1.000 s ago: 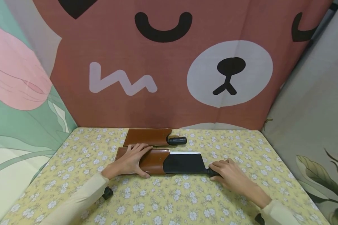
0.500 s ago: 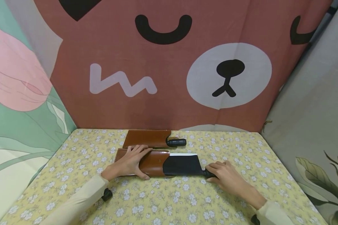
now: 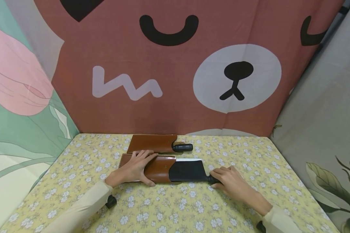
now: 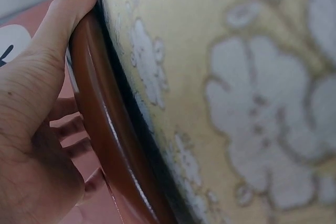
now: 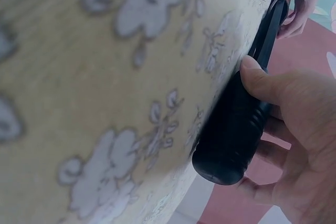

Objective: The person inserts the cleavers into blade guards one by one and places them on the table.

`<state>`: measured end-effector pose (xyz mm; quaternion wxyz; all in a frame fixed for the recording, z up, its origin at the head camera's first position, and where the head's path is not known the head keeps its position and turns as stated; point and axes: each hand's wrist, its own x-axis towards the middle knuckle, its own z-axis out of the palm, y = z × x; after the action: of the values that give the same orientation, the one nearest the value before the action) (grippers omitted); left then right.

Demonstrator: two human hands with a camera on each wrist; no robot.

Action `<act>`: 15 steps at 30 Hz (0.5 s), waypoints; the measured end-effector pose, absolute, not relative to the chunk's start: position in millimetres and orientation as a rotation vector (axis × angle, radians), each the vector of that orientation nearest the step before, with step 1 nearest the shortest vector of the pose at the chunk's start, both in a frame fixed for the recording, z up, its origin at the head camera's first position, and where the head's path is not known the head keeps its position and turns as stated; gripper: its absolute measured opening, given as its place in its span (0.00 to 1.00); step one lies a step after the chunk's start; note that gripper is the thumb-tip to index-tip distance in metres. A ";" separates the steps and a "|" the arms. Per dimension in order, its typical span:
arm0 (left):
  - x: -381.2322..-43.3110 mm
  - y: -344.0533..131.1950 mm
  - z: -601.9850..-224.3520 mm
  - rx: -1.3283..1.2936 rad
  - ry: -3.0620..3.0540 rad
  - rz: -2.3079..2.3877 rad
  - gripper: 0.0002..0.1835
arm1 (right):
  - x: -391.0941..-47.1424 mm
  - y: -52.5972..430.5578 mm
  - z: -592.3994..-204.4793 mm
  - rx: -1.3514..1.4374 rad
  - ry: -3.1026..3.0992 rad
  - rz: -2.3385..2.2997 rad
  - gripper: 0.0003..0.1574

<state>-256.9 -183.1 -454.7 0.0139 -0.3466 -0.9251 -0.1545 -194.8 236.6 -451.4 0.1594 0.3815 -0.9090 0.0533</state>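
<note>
In the head view a cleaver point(image 3: 187, 171) with a black blade lies partly inside a brown leather sheath point(image 3: 160, 168), its front portion hidden in there. A bright strip runs along the blade's far edge. My right hand point(image 3: 227, 179) grips the cleaver's black handle point(image 5: 231, 124), with the thumb along its near side in the right wrist view. Across the sheath spreads my left hand point(image 3: 135, 168), holding it between the thumb at the near edge and the fingers at the far edge. The left wrist view shows that thumb point(image 4: 68, 14) on the sheath's rim.
Just behind lies a second brown sheath point(image 3: 151, 143), with a black handle point(image 3: 183, 147) sticking out to the right. A yellow floral cloth point(image 3: 175, 210) covers the table. Printed fabric hangings point(image 3: 128, 113) stand along the back and both sides.
My right hand has pushed the cleaver to the left, so less of its blade shows outside the sheath. The left hand and the sheath have stayed in place.
</note>
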 end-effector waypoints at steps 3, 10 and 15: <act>-256.6 -182.6 -453.8 -1.078 -2.890 -0.495 0.65 | -195.4 234.6 -451.2 1.093 -2.606 0.155 0.26; -258.6 -180.9 -454.4 -1.085 -2.901 -0.509 0.66 | -196.8 229.8 -451.2 1.083 -2.660 0.200 0.26; -259.1 -181.3 -456.7 -1.091 -2.881 -0.486 0.67 | -197.8 227.8 -450.7 1.082 -2.677 0.218 0.26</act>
<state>-259.1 -181.3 -456.7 0.0115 -0.3497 -0.9237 -0.1558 -197.8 227.8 -450.7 0.1225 0.3708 -0.9175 0.0749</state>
